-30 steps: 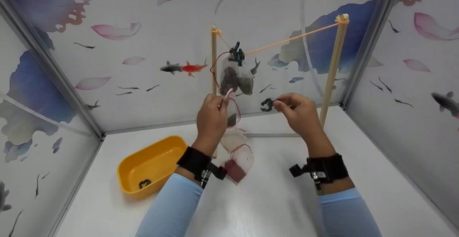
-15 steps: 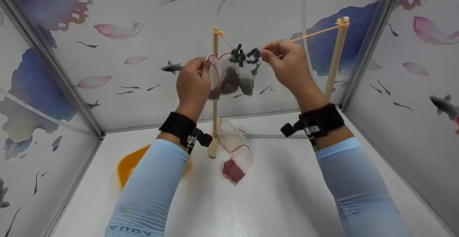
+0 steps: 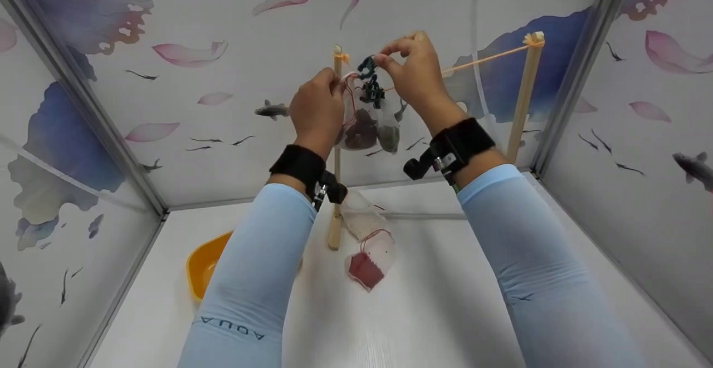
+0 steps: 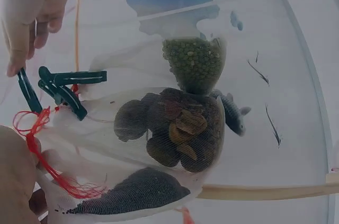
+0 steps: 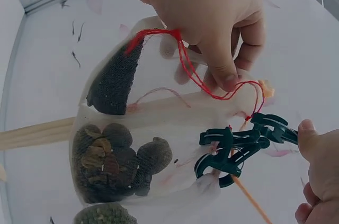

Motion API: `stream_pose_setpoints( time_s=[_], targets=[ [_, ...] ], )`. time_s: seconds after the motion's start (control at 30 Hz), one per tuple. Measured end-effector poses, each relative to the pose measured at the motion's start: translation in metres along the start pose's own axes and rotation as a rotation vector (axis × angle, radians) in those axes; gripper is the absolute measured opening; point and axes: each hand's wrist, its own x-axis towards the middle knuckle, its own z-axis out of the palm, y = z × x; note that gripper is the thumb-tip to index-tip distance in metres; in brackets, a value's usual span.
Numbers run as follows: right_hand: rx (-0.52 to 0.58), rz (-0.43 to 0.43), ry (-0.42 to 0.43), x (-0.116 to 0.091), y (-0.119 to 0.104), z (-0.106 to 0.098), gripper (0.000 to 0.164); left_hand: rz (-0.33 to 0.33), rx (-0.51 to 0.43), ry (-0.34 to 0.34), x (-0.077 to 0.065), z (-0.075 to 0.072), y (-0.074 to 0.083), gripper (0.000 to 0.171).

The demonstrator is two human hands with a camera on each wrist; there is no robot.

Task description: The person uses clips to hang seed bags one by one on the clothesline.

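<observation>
My left hand (image 3: 317, 109) pinches the top of a white mesh drawstring bag (image 4: 135, 192) with fine black grains at its bottom and a red cord. With thumb and fingers, my right hand (image 3: 415, 73) grips a dark green spring clip (image 5: 275, 127) close beside the bag's top. Whether that clip bites the bag or line cannot be told. Two similar clips (image 5: 225, 147) sit on the orange line (image 3: 484, 60). From them hang a mesh bag of dark round pieces (image 4: 164, 123) and one of green grains (image 4: 193, 65), right beside the held bag.
The line runs between a left wooden post (image 3: 337, 162) and a right wooden post (image 3: 523, 106). On the white table lie a pale mesh bag (image 3: 359, 220) and one with red contents (image 3: 365, 272). A yellow tray (image 3: 200, 262) stands left, partly behind my sleeve.
Both hands have risen from below the hanging bags to the line, bringing up the black-grain bag and the clip. The right hand has also moved left, close to the left hand.
</observation>
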Motion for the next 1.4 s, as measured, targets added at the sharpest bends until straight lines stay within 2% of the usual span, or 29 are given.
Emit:
stream_pose_setpoints(
  time_s=[0.13,0.37,0.63,0.77,0.87,0.97,1.13,1.27,1.33,1.4],
  targets=[
    [-0.012,0.009,-0.033,0.000,0.002,0.004,0.029,-0.050,-0.018,-0.042,0.001,0.002,0.002,0.022],
    [-0.047,0.016,-0.101,0.000,-0.004,0.011,0.030,-0.048,-0.025,-0.055,0.002,0.003,0.002,0.021],
    [-0.124,0.051,-0.276,-0.004,-0.011,0.009,0.047,-0.075,-0.020,-0.093,-0.004,0.005,-0.004,0.020],
    [-0.140,0.028,-0.266,-0.012,-0.006,0.008,0.052,-0.084,-0.049,-0.100,-0.013,0.006,-0.010,0.023],
    [-0.109,0.003,-0.197,-0.023,-0.001,0.006,0.050,-0.083,-0.093,-0.083,-0.024,0.008,-0.014,0.026],
    [-0.053,-0.038,-0.096,-0.036,0.006,0.004,0.041,-0.095,-0.138,-0.047,-0.038,0.010,-0.021,0.027],
    [0.064,-0.117,0.041,-0.068,0.028,-0.001,0.029,-0.114,-0.170,-0.025,-0.073,0.010,-0.042,0.026],
    [0.121,-0.150,0.070,-0.100,0.051,-0.003,0.025,-0.166,-0.109,-0.029,-0.102,0.006,-0.070,0.030],
    [0.123,-0.143,0.065,-0.118,0.063,-0.003,0.024,-0.229,-0.052,-0.055,-0.115,0.002,-0.087,0.033],
    [0.118,-0.129,0.049,-0.134,0.073,-0.002,0.023,-0.298,0.005,-0.113,-0.126,-0.003,-0.104,0.037]
  ],
)
